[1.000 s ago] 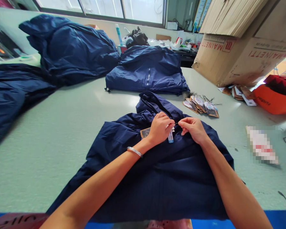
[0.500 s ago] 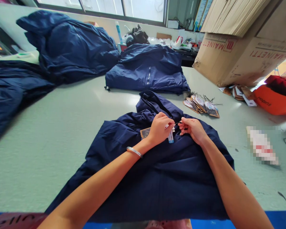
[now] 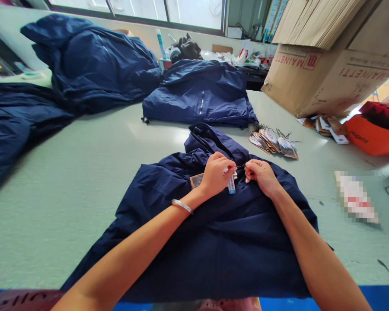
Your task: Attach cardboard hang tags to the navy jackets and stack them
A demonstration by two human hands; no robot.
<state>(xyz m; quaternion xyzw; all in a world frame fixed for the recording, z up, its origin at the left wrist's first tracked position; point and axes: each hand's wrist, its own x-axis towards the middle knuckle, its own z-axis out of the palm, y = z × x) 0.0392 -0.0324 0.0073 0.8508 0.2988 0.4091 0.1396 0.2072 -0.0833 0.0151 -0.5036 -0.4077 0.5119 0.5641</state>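
Left hand (image 3: pixel 218 173): pinches black cord (image 3: pixel 241 166) over jacket (image 3: pixel 214 246).
Right hand (image 3: pixel 262 176): pinches cord's other side.
Cord: spans both hands, seemingly controlled.
Tag pile (image 3: pixel 271 143): beyond jacket.

Pale green worktop (image 3: pixel 94 172) w/ glossy patches of light; white wall (image 3: pixel 142 34) behind, dark-framed window (image 3: pixel 136 11) above, bright daylight thru panes.

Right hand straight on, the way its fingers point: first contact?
The right hand would probably meet the left hand, just across the short black cord both seem to pinch; one view leaves depth unclear.
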